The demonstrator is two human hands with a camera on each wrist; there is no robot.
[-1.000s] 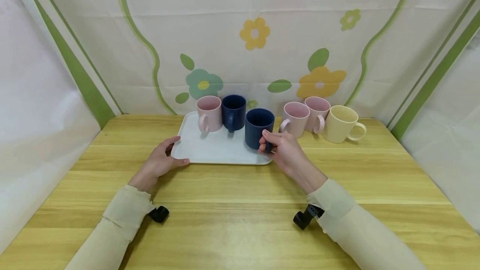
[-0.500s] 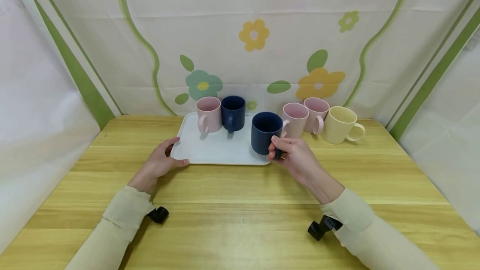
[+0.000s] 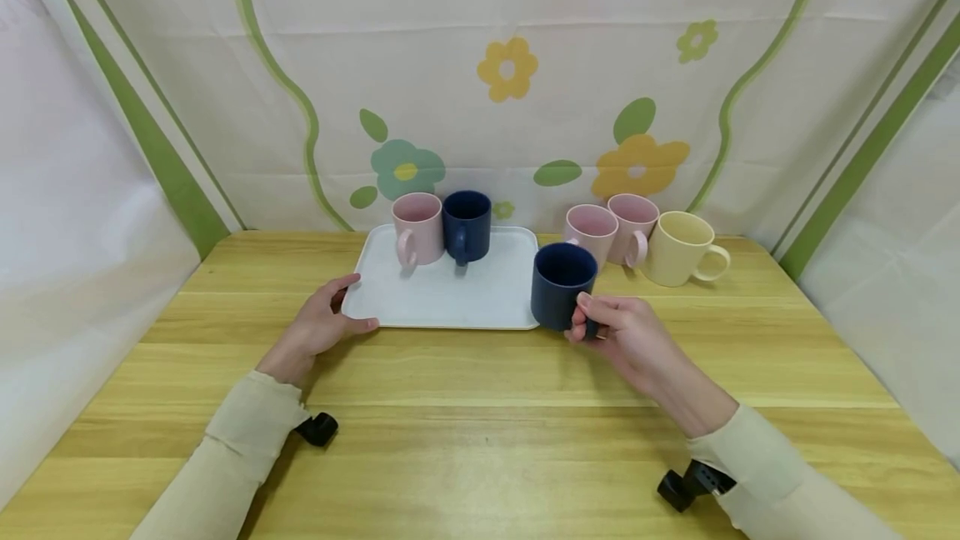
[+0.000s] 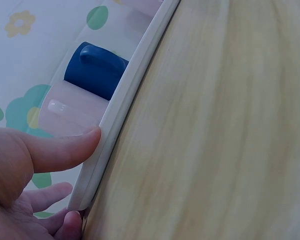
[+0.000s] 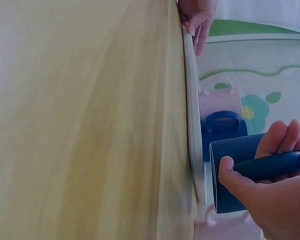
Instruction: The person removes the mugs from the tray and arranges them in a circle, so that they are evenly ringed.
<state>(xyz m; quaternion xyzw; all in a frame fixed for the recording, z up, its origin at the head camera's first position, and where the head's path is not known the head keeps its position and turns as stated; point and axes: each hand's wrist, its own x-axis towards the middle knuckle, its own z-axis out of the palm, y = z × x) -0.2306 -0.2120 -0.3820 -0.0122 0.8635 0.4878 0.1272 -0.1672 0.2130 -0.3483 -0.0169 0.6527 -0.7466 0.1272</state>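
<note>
My right hand (image 3: 626,336) pinches the handle of a dark blue mug (image 3: 558,286) between thumb and fingers. Upright, this mug overlaps the right edge of the white tray (image 3: 435,298) in the head view. At the tray's front left corner, my left hand (image 3: 318,323) grips the rim, its thumb (image 4: 70,150) along the front side and its fingers around the corner. Towards the back of the tray stand a pink mug (image 3: 423,232) and another dark blue mug (image 3: 472,227), side by side, handles facing me.
Right of the tray, two pink mugs (image 3: 596,223) (image 3: 626,227) and a pale yellow mug (image 3: 675,252) stand close together on the wooden table (image 3: 480,423). The held mug partly hides the nearer pink one. A flower-printed curtain (image 3: 450,65) hangs behind.
My right hand has carried the dark blue mug from over the tray's right part to the right and towards me, to the tray's edge. My left hand and the tray have stayed put.
</note>
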